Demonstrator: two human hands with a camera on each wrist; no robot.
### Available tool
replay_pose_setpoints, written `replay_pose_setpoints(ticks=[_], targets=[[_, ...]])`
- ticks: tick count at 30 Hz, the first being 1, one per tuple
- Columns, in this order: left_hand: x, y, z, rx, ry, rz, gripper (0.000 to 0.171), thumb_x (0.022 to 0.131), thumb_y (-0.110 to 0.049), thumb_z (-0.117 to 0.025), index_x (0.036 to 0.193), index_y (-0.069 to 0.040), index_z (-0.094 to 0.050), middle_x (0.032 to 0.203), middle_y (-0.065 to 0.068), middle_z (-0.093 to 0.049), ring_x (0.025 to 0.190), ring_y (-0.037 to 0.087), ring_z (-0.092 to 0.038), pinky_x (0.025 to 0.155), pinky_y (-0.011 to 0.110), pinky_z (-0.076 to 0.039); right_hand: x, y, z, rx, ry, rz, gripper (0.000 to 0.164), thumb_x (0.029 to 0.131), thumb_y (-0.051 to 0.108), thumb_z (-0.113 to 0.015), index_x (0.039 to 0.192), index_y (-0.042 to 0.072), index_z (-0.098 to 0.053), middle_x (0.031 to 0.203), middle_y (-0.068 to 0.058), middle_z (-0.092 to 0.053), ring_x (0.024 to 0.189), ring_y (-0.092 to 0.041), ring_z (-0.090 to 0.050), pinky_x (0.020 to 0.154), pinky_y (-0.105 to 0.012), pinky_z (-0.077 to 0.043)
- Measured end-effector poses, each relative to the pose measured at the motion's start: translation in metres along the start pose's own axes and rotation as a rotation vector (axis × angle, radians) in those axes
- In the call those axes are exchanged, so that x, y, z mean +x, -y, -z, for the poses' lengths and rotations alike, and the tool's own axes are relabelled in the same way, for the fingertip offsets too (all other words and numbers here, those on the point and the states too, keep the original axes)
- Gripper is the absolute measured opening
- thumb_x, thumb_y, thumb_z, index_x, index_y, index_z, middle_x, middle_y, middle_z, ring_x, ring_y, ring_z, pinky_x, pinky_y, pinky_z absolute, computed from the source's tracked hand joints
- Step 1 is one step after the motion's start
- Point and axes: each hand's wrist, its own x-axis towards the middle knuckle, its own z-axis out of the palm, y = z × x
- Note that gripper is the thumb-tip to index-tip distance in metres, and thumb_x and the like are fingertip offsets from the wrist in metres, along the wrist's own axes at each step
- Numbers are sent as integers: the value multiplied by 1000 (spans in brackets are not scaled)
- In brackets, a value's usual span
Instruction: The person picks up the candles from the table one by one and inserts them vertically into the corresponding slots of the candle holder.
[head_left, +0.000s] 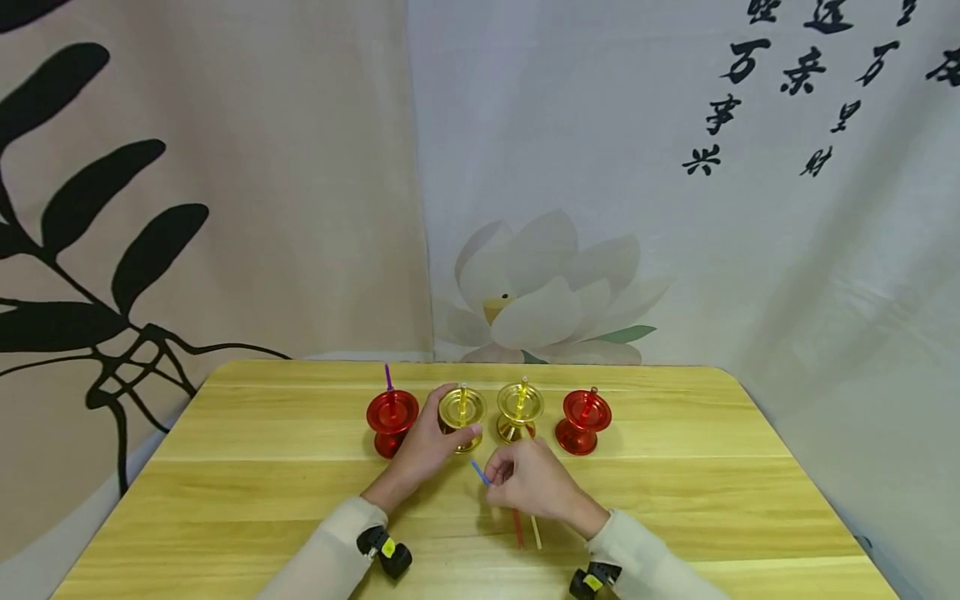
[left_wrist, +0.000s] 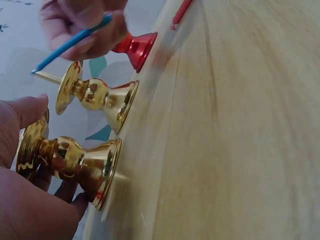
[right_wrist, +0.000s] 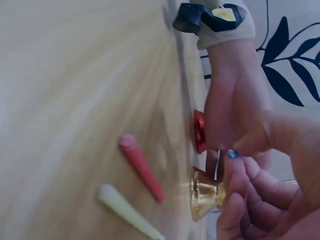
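Behind the table's (head_left: 675, 500) far edge hangs printed cloth (head_left: 300, 167); the left grip (head_left: 429, 447) clasps a gold holder (left_wrist: 67, 156), the right grip (head_left: 536, 483) pinches a blue candle (left_wrist: 67, 47) near a red candle (right_wrist: 142, 169) and cream candle (right_wrist: 129, 212).

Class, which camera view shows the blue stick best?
The left wrist view: the blue stick appears large there, along much of its length. The head view shows only a small, short piece poking out of the right hand, and the right wrist view just one end.
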Motion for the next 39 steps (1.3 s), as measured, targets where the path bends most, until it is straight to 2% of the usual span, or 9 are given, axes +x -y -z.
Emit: replay_pose_setpoints(ticks=[4,8,13,18,27,34,39], targets=[[2,1,0,-28,12,-4,77,100,-9,-82,163,-2,-38,143,22,-61,133,37,-62,115,52,-46,9,1,0,16,-48,11,15,76,-1,-78,77,14,-75,70,15,-67,65,0,-62,61,-21,-54],[2,1,1,-29,16,-22,77,100,-6,-81,163,1,-36,148,25,-57,137,40,-59,118,55,-44,18,5,-1,46,-101,22,17,78,-3,-76,76,13,-72,70,13,-65,65,-1,-61,61,-22,-54],[2,1,1,-37,13,-52,71,100,5,-75,160,4,-38,153,28,-52,141,45,-55,120,60,-43,30,11,1,64,-161,19,14,80,-2,-75,79,12,-71,72,11,-66,67,-2,-61,63,-22,-54],[3,1,1,-46,21,-68,68,99,9,-72,159,5,-39,152,29,-52,139,44,-56,116,56,-46,41,15,9,70,-187,28,8,85,0,-77,84,8,-74,77,6,-71,71,-3,-64,67,-22,-56],[4,2,4,-61,53,-9,76,102,-4,-79,163,-1,-34,157,24,-49,149,42,-49,123,59,-40,62,18,24,65,-292,70,3,94,5,-78,93,2,-77,84,0,-77,75,-9,-71,69,-25,-60],[2,-1,4,-86,70,-10,75,102,-8,-80,163,-3,-36,156,24,-52,147,42,-51,123,60,-39,74,17,26,98,-401,122,1,97,2,-78,97,2,-77,90,-5,-80,81,-17,-76,75,-28,-63],[2,0,5,-71,81,0,75,103,-11,-79,164,-5,-35,156,24,-52,147,43,-51,123,60,-39,77,18,27,117,-445,165,5,97,-1,-78,97,4,-79,91,-8,-80,81,-21,-78,76,-33,-65]])
